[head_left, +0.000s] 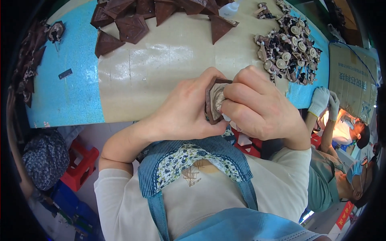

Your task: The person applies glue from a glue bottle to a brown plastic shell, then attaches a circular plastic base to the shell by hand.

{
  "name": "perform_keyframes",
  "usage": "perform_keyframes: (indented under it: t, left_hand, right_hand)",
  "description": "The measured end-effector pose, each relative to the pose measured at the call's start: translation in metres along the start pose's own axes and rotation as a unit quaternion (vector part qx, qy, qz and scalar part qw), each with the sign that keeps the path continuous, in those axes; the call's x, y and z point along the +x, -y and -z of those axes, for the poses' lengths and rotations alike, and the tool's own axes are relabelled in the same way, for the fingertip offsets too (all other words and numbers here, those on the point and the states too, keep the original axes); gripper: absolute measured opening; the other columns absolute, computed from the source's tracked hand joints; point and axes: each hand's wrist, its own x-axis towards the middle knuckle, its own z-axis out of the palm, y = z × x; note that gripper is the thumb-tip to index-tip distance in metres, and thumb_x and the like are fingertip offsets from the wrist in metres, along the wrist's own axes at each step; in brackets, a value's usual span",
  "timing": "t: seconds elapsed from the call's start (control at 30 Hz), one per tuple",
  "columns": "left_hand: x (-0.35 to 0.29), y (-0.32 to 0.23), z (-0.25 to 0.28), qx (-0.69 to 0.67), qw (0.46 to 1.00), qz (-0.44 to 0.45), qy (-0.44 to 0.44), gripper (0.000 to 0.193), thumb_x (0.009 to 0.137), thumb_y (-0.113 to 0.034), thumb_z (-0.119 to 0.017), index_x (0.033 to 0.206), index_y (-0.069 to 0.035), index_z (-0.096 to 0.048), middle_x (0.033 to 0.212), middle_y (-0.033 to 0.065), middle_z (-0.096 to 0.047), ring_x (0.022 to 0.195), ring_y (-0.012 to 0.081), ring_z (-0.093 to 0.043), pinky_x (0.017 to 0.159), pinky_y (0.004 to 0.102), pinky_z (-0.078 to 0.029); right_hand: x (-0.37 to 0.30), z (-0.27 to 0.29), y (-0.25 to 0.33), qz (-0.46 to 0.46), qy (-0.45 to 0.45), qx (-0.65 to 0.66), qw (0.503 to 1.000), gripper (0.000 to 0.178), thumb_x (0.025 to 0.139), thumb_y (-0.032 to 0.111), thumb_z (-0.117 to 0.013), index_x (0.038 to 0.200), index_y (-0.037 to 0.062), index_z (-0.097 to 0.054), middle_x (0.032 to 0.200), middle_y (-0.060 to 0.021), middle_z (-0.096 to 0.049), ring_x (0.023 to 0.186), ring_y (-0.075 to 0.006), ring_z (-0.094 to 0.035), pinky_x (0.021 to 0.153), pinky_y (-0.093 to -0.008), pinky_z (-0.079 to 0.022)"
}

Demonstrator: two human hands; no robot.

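In front of my chest, my left hand [185,106] is wrapped around a brown angular piece [208,105] with a thick rim. Inside that rim sits a cream moulded part [217,98] with ridges like folds. My right hand [257,102] is closed, its thumb and fingers pressed against the cream part from the right. A bit of something white shows below the right fingers, too little of it to name. The fingers hide much of the piece.
Several brown angular pieces [134,30] lie at the table's far edge, near a white bottle [229,9]. Many small figurines [287,48] with cream round tops are heaped at the right. A small dark bar [65,74] lies left. A co-worker's gloved hands [321,100] rest beside a cardboard box [350,80].
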Motion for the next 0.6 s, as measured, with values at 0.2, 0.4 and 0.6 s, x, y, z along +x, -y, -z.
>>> perform_keyframes:
  t: [0.2,0.4,0.6]
  left_hand:
    - [0.002,0.01,-0.009,-0.059,0.998,-0.016,0.014,0.059,0.058,-0.016,-0.075,0.106,-0.001,-0.046,0.081,0.0156,-0.061,0.077,0.0305,-0.064,0.068,0.0361,-0.049]
    - [0.002,0.013,-0.012,-0.246,0.964,0.063,0.081,0.067,0.06,-0.017,-0.085,0.112,0.0,-0.046,0.096,0.0091,-0.062,0.091,0.0176,-0.061,0.082,0.031,-0.048]
    - [-0.002,0.017,-0.021,-0.153,0.984,0.036,0.084,0.067,0.061,-0.014,-0.083,0.115,0.002,-0.048,0.104,0.0107,-0.06,0.099,0.0211,-0.059,0.087,0.0344,-0.048]
  right_hand:
    - [-0.012,-0.017,-0.007,0.011,-0.056,0.045,0.997,0.023,0.059,0.012,-0.059,0.076,0.0022,-0.048,0.079,-0.009,-0.046,0.073,-0.0252,-0.047,0.062,-0.0339,-0.038]
    - [-0.022,-0.004,-0.009,-0.142,-0.019,0.195,0.97,0.04,0.077,0.022,-0.069,0.105,-0.0015,-0.053,0.099,-0.0167,-0.053,0.085,-0.0311,-0.053,0.074,-0.0376,-0.044]
    - [-0.006,-0.005,-0.017,-0.039,-0.022,0.161,0.986,0.069,0.076,0.051,-0.065,0.116,-0.0026,-0.053,0.117,-0.0197,-0.049,0.104,-0.0319,-0.052,0.087,-0.0373,-0.043]
